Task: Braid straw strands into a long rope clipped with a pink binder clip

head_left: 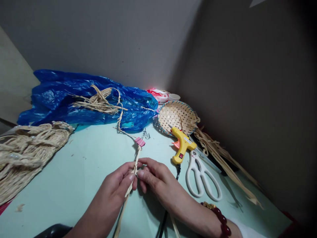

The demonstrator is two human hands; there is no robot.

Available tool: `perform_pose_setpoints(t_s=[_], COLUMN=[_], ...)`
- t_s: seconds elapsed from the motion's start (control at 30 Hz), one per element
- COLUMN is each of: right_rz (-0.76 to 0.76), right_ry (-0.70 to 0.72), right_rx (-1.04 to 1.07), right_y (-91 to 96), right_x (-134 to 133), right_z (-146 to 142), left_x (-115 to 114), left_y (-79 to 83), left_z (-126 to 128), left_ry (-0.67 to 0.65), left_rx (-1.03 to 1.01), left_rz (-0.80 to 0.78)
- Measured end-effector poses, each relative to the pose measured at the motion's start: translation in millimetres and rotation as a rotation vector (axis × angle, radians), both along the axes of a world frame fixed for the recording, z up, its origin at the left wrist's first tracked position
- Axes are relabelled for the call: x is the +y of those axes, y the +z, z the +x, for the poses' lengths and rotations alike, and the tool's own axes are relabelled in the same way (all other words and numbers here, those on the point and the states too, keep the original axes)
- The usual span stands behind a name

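Observation:
Between my two hands runs a braid of pale straw-like fibre [138,156], with loose strands trailing down toward me. My left hand [117,183] pinches it between thumb and fingers from the left. From the right, my right hand [155,175] grips the same spot, thumb and forefinger closed on the strands. A pink binder clip [140,141] is clamped on the braid just beyond my fingers. Past the clip, the finished cord [120,120] winds away to the blue bag. Exactly which strand each hand holds is partly hidden by the fingers.
A blue plastic bag [49,96] with a fibre bundle [99,102] lies at the back. A woven item [32,155] sits left. To the right are a woven basket [170,114], yellow glue gun [183,144], white-handled scissors [198,178] and long fibre strips [223,158]. A wall stands behind.

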State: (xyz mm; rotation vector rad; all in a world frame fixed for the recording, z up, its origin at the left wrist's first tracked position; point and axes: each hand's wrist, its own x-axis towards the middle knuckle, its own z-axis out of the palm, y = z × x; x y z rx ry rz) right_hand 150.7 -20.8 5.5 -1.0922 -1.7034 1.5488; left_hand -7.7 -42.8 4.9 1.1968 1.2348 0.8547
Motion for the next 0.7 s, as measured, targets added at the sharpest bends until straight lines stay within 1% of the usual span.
perform_pose_setpoints(t_s=[0.13,0.23,0.33,0.37,0.43,0.5,0.6,0.7], right_rz=[0.068,0.05,-0.016,-0.025,-0.007,0.054,0.214,0.336], right_ry=[-0.033,-0.002,-0.035,-0.058,-0.104,-0.14,-0.189,-0.218], right_rx=[-0.081,-0.029,0.096,0.113,0.076,-0.025,-0.206,-0.311], right_y=[3.5,4.3,1.3,0.3,-0.1,2.3,9.6,14.7], right_x=[-3,-1,2,3,2,0,-3,-5], right_z=[-1,-2,-6,-7,-7,-7,-5,-5], left_x=[0,-2,-5,-6,-7,-6,-4,-8], left_y=[2.1,0.0,-2.0,-2.3,-2.0,0.0,6.2,11.8], left_z=[5,4,2,1,-1,-3,-9,-11], left_ry=[0.063,0.051,0.036,0.033,0.022,0.0,-0.048,-0.069], left_rx=[0.034,0.089,0.21,0.261,0.372,0.483,0.652,0.792], left_rz=[0.016,0.054,0.162,0.209,0.309,0.379,0.452,0.552])
